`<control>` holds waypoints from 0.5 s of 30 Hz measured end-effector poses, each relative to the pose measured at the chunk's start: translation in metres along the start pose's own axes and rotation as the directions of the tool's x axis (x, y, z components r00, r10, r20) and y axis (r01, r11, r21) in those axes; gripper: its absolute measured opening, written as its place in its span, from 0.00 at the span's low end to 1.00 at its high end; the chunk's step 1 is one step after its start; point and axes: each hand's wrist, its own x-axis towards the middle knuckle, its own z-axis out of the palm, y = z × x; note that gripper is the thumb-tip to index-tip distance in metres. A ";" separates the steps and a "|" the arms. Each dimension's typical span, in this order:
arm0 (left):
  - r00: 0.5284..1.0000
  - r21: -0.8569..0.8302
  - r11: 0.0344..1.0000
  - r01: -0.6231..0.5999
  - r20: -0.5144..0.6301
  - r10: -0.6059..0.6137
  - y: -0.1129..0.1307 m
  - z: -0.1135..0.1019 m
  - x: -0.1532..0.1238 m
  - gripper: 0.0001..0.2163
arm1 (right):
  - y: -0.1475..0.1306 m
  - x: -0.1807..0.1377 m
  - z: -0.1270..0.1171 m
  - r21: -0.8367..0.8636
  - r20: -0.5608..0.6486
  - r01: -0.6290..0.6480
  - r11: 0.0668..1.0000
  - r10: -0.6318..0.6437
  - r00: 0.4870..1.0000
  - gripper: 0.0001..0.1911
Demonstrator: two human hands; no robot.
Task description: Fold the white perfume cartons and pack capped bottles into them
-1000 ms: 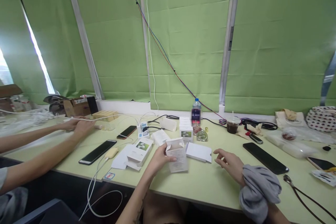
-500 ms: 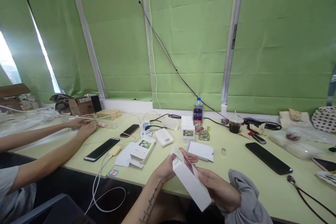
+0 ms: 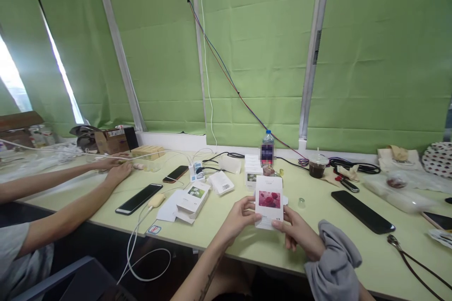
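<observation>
Both my hands hold a small white box (image 3: 269,201) with a pink flower picture, upright above the pale green table (image 3: 243,240). My left hand (image 3: 239,218) grips its left edge with thumb on the front. My right hand (image 3: 298,232), a grey sleeve at its wrist, pinches the lower right corner. Behind the box lie a flat white card, a stack of white boxes (image 3: 252,170) and a small glass bottle. Another flower-print box (image 3: 192,198) lies open to the left.
A co-worker's arms (image 3: 70,197) reach across the table at left. Phones (image 3: 138,198) (image 3: 362,211), a charging cable (image 3: 136,240), a water bottle (image 3: 267,148), an iced drink cup (image 3: 317,166), cardboard boxes (image 3: 112,142) and plastic bags lie about. Green blinds cover the windows.
My hands lifted the white box from the table, turned it over, and now hold it upright with the pink flower face toward me. The co-worker's hands stayed in place.
</observation>
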 end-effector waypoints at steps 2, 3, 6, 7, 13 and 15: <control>1.000 0.014 1.000 0.014 -0.002 -0.014 -0.003 0.001 0.001 0.23 | 0.000 0.002 -0.006 -0.076 -0.024 0.022 0.997 -0.024 0.999 0.25; 1.000 0.018 1.000 0.022 -0.001 -0.022 -0.004 0.001 0.001 0.23 | -0.001 0.002 -0.009 -0.105 -0.040 0.034 0.994 -0.038 0.998 0.25; 0.999 0.026 0.999 0.045 -0.008 -0.045 -0.007 0.000 0.002 0.23 | -0.004 0.004 -0.019 -0.154 -0.079 0.061 0.986 -0.074 0.994 0.26; 0.999 0.029 0.998 0.054 -0.010 -0.053 -0.009 0.000 0.002 0.23 | -0.006 0.005 -0.021 -0.163 -0.083 0.066 0.984 -0.081 0.993 0.26; 0.998 0.032 0.997 0.064 -0.001 -0.064 -0.013 0.001 0.003 0.23 | -0.009 0.005 -0.020 -0.213 -0.023 0.086 0.973 -0.093 0.995 0.23; 0.998 0.034 0.998 0.060 0.005 -0.061 -0.014 0.000 0.004 0.23 | -0.007 0.004 -0.018 -0.226 -0.014 0.092 0.970 -0.098 0.995 0.22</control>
